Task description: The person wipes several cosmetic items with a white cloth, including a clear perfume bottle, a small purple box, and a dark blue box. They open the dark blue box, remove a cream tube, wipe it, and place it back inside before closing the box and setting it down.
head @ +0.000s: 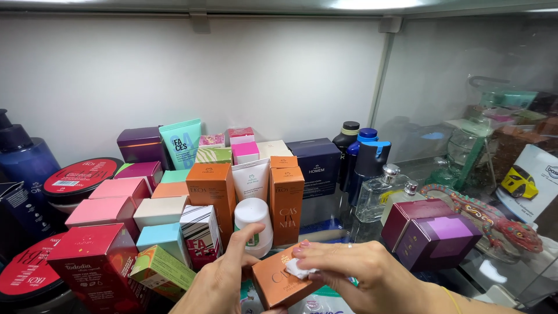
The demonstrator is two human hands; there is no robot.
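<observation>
I'm looking into a glass display case, and room is tight: the white back wall (174,75) closes the far side, a glass side pane (465,70) shuts off the right, and boxes crowd the shelf almost to its front edge. My left hand (224,279) comes up from the bottom edge, fingers curled against the near end of a small orange box (279,285), thumb raised just beside a white roll-on bottle (254,224); it steadies the box rather than clamps it. My right hand (360,273) lies across the top of that box, fingertips pinched together on a small white wad (299,270) pressed to its face. The box sits tilted at the front centre. The only open glass is a narrow strip to the right, between my wrist and a purple box (433,235) with a lilac flap. Behind stand two tall orange cartons (250,195) flanking a white tube (251,179), a navy box (317,166), dark blue spray bottles (366,157) and a clear perfume bottle (378,195). Pink, cream and teal boxes stack left, with a red carton (96,267) and a round red-lidded jar (78,177) nearest the left edge.
</observation>
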